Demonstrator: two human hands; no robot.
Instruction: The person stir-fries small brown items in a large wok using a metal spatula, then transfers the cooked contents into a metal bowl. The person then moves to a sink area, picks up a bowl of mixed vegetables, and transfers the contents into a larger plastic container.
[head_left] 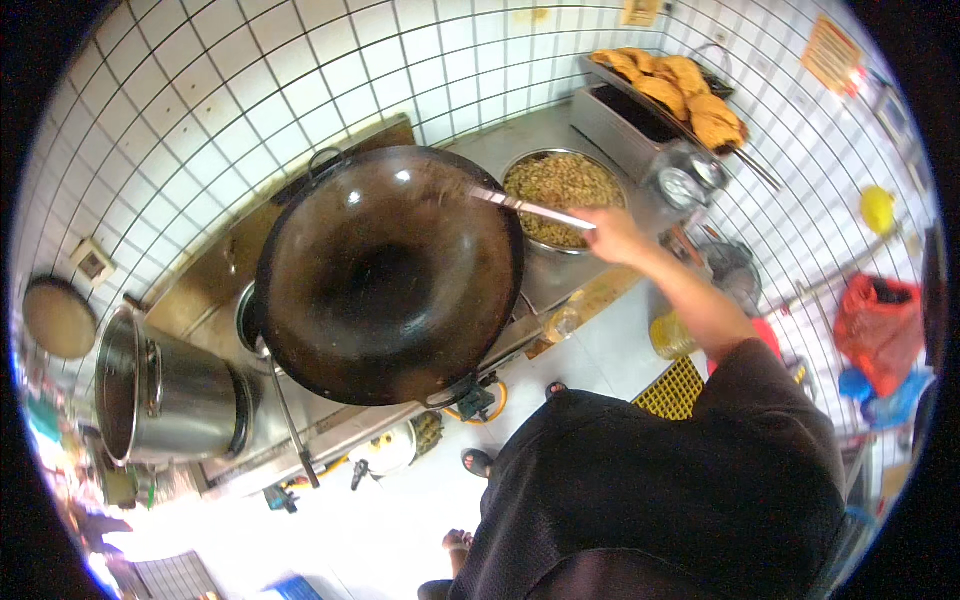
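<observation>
My right hand [612,236] is closed around the handle of a long, pale, banded tool [540,211]. The tool reaches left over the right rim of a large dark wok [390,330]; its far end is blurred, so I cannot tell its kind. The wok's inside is brown, glossy and bare of food. Beneath my right hand and the tool stands a round metal basin [508,170] of chopped yellowish-brown food [560,185]. My left hand [457,540] hangs low beside my body, away from the counter; its fingers are too small to read.
A tall steel pot [185,400] stands at the left, with a long-handled ladle [290,425] between it and the wok. Behind the basin, golden fried pieces [680,80] lie on a tray over a grey container [615,115]. A yellow crate [668,388] and red bag [880,330] are at the right.
</observation>
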